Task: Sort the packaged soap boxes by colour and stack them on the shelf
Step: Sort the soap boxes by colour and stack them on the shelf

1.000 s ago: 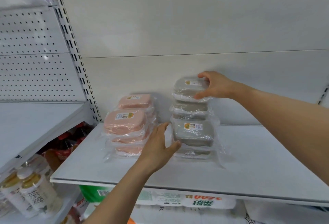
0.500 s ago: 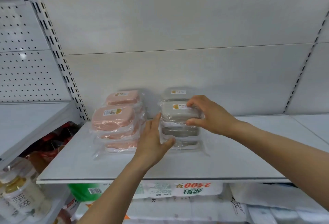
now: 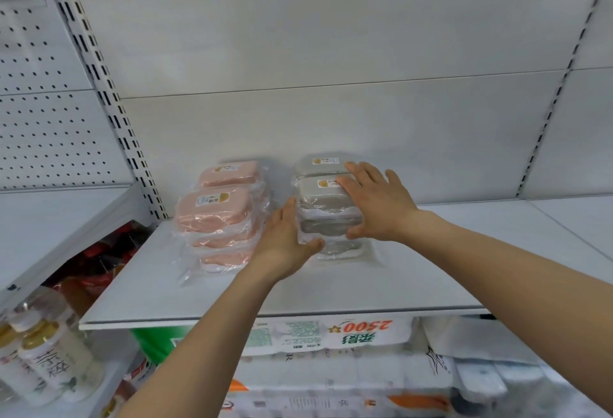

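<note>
Shrink-wrapped soap boxes stand in colour groups on the white shelf [image 3: 447,271]. The pink soap boxes [image 3: 212,213] form a front pile and a back pile at the left. Right of them, the grey soap boxes [image 3: 315,193] form a front pile, with another grey box [image 3: 315,165] behind it. My left hand [image 3: 282,248] presses its straight fingers against the left side of the grey front pile, thumb on the front. My right hand [image 3: 374,207] lies flat over the top grey box, fingers spread, thumb down its front right corner.
A slotted upright post [image 3: 109,102] and a lower side shelf [image 3: 49,218] border the left. Below it stand capped bottles [image 3: 43,354] and red packets [image 3: 99,258]. Wrapped tissue packs [image 3: 331,334] fill the space under the shelf. The shelf's right half is bare.
My right hand brought a grey box down from the back pile onto the front grey pile and now flattens over it. My left hand stayed against the pile's left side.
</note>
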Motion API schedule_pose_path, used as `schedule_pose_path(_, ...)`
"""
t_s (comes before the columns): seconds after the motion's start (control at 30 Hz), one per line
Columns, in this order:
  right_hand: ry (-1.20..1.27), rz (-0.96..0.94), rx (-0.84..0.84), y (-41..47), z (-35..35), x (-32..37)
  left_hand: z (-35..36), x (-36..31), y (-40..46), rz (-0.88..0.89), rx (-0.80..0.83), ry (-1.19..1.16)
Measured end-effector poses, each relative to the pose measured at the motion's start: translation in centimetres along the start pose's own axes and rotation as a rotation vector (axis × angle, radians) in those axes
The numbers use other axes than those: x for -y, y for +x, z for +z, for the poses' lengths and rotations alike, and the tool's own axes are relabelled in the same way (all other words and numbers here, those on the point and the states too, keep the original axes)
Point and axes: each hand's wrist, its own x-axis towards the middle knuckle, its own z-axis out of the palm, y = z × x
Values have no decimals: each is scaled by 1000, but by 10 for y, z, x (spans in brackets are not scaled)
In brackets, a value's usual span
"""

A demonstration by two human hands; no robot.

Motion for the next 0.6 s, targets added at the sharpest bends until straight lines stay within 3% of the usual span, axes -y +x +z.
schedule_pose_path(0.1,45,52,2,-17,-17,10,-12,-11,-18,34,-12,96)
schedule_pose_path(0.2,77,79,-93,-52,-34,27,-24,-22,-48,178,-166,241)
schedule_pose_path(0.4,77,123,-404,-152,-26,50,-4,-18,-116,332,-379,382)
schedule_pose_path(0.6,71,259,-435,-271,8,34,59,-39,-159,526,-306,334)
